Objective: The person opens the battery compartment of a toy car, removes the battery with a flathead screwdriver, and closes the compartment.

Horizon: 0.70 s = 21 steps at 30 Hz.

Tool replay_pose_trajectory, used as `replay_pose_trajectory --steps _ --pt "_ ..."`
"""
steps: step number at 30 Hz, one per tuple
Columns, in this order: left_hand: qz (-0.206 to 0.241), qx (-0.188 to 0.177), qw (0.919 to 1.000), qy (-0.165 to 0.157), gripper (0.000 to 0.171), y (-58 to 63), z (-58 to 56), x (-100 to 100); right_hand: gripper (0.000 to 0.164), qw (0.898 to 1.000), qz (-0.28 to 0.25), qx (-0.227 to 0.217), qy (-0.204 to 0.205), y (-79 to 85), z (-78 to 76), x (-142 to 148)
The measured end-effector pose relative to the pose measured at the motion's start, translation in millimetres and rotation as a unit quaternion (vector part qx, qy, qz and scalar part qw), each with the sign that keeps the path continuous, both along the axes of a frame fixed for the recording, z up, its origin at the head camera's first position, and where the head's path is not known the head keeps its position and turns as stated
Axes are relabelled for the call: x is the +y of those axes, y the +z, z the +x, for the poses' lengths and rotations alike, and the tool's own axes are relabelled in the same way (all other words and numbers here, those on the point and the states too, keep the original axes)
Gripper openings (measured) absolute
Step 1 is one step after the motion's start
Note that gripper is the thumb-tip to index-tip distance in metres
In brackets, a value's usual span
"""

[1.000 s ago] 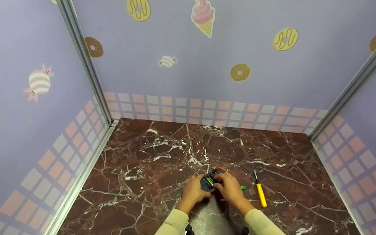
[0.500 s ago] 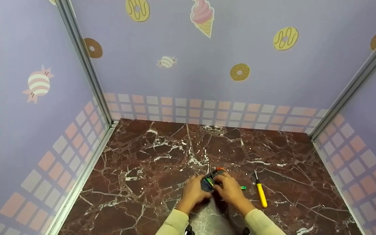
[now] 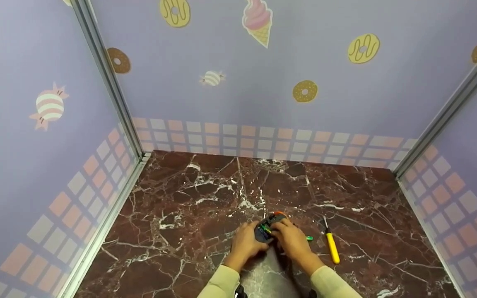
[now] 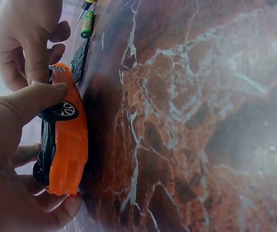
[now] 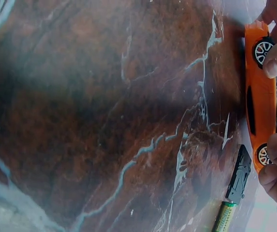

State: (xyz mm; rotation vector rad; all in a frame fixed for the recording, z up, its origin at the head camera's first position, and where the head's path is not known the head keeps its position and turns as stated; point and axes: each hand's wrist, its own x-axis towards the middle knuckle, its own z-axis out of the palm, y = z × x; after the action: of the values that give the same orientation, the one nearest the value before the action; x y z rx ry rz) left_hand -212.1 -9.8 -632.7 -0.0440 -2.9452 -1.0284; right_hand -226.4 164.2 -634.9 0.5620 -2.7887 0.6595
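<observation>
An orange toy car (image 4: pixel 70 150) lies upside down, its dark underside (image 3: pixel 261 236) facing up with an opened battery compartment. My left hand (image 3: pixel 246 241) grips the car, the thumb (image 4: pixel 46 96) along its side by a wheel. My right hand (image 3: pixel 292 239) is over the other end of the car, fingers curled, pinching a green battery (image 3: pixel 266 228) at the compartment. Its fingertips partly hide that battery. Some right fingers (image 5: pixel 271 176) touch the car's side near a wheel. A second green battery (image 3: pixel 309 238) lies on the table beside the right hand.
A black cover piece (image 5: pixel 239 176) lies next to the loose battery. To the right is a screwdriver (image 3: pixel 332 247) with a yellow handle. Patterned walls (image 3: pixel 238 99) enclose the marbled table (image 3: pixel 180 207) at the back and both sides.
The right fingers have shifted slightly at the compartment, and the green battery under them sits at a different angle. The left hand and car stay nearly still.
</observation>
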Motion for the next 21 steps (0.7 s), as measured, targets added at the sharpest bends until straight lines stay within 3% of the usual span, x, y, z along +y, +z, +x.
replay_pose_trajectory --steps 21 --pt "0.003 0.013 0.9999 -0.008 0.084 0.1 0.7 0 0.013 0.997 -0.066 0.037 0.023 -2.1 -9.6 2"
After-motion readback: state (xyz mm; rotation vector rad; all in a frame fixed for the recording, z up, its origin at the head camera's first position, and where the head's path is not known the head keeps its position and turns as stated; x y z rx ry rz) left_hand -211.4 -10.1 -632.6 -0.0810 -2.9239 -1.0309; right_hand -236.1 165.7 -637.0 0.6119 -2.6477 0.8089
